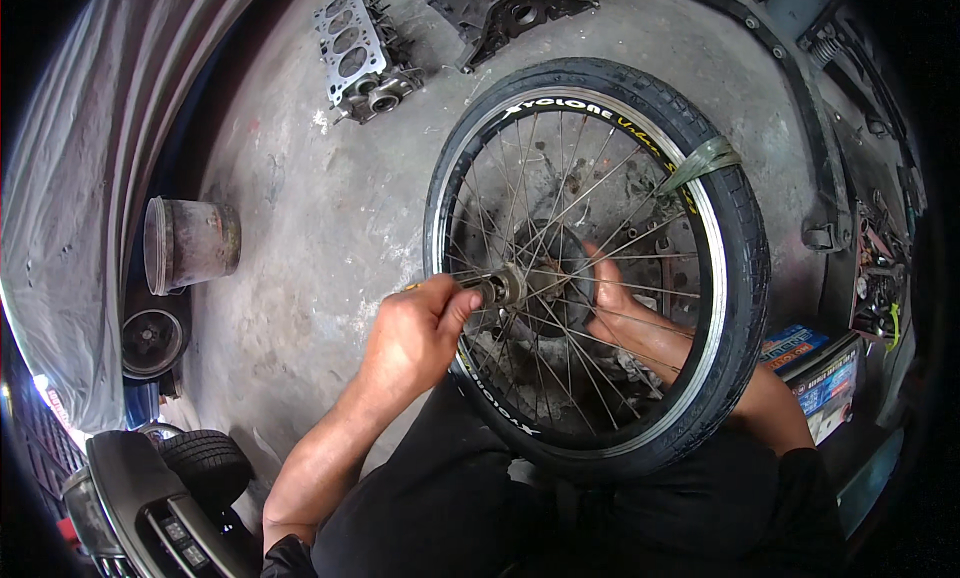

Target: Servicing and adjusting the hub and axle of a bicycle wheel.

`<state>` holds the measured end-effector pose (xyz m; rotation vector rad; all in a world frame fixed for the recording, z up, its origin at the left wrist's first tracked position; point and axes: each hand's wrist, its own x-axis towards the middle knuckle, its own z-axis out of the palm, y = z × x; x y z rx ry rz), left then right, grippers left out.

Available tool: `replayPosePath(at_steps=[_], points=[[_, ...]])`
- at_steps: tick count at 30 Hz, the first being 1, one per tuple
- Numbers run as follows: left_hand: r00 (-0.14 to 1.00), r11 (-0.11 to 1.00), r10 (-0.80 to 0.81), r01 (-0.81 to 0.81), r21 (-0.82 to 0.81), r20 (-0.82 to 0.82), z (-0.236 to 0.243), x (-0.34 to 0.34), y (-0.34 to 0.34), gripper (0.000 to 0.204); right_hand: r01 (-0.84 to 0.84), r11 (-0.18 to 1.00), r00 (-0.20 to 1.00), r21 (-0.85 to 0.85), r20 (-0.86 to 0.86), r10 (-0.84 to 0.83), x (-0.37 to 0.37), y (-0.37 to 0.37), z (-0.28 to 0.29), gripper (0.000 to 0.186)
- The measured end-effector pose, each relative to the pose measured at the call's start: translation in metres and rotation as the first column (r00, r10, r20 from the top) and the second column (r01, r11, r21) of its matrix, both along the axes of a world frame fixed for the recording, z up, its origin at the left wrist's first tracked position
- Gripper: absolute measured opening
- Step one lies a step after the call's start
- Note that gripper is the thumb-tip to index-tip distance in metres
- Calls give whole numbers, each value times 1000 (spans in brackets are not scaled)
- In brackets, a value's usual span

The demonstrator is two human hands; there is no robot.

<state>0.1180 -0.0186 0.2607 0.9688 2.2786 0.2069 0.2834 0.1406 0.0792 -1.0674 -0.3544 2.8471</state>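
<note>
Metal shows first: a dull fitting [497, 289] at the hub, pinched by the left hand [405, 333], fingers curled and thumb pressed forward. From my remote seat I see the right hand [612, 303] beyond the spokes, fingers raised and thumb apart (whether it grips anything, I cannot tell). The left forearm rises from the lower left; the right one passes behind the wheel's right side. Between the hands is the hub of a spoked bicycle wheel [545, 276], tilted over the person's lap, with green tape [705, 166] wrapped around tyre and rim. Out to the left I find a grimy bucket [205, 243], its contents hidden from my camera. At right sits a printed box [815, 368], its inside hidden too. Farther off, a cylinder head [352, 50] and a dark casting [500, 23] lie on the concrete floor [300, 198].
</note>
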Motion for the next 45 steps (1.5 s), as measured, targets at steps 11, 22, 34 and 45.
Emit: replayPosePath(at_steps=[11, 22, 34, 45], points=[[926, 831, -256, 358, 427, -277, -11, -2, -8, 32, 21, 998, 1000, -65, -1, -22, 6, -1, -10, 48], [994, 875, -100, 112, 472, -51, -16, 2, 13, 24, 10, 995, 996, -101, -86, -19, 9, 2, -23, 48], [956, 774, -224, 294, 561, -191, -11, 10, 19, 30, -32, 998, 998, -60, 57, 36, 0, 5, 2, 46], [997, 781, 21, 32, 623, -77, -7, 26, 19, 14, -58, 998, 995, 19, 77, 56, 1, 6, -3, 48]])
